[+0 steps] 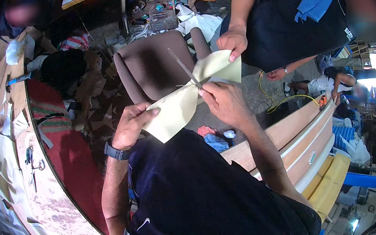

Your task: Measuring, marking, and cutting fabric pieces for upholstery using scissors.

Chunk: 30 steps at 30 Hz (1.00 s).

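A cream sheet of thin, bendable material (pixel 173 114) stretches between my hands and a co-worker's hand (pixel 233 42), which pinches its far right end. My left hand (pixel 132 125), with a dark watch on the wrist, grips the near left part, thumb on top. In my right hand (pixel 226 103) is what looks like a pair of metal scissors (pixel 183 66); one long blade points up and left, and a shorter piece of metal lies across the sheet's middle. My right fingers partly hide the handles.
Beyond the sheet stands a brown padded chair (pixel 157 64). A worktop (pixel 61 200) on the left holds dark-handled scissors (pixel 30 159) and a blue-handled hammer (pixel 17 80). Long wooden panels (pixel 295 136) lie right, near a yellow hose (pixel 285 101). Scraps litter the floor.
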Tool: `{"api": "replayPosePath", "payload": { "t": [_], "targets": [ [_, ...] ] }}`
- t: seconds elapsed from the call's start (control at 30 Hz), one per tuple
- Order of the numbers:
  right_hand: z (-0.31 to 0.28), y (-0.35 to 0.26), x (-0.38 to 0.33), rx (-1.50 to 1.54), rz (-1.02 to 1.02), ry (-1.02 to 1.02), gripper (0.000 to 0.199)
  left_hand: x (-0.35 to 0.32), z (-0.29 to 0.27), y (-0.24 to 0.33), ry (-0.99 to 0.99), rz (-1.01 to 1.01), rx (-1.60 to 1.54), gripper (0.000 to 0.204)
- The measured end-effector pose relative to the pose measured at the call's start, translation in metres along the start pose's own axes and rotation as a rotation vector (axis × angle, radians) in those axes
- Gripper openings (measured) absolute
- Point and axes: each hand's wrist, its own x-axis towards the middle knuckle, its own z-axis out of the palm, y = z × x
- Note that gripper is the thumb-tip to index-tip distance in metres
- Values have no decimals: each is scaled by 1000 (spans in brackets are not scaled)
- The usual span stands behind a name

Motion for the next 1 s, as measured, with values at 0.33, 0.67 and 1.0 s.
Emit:
{"api": "replayPosePath", "payload": {
  "t": [0.33,0.67,1.0],
  "targets": [
    [13,0,11,-62,-31,53,15,4,-11,-2,-21,23,39,20],
    [12,13,-15,-186,124,-196,15,-25,-78,1,298,84,-221,9],
    [65,13,-21,976,465,-7,20,-4,-42,67,375,437,-252,8]
  ]
}}
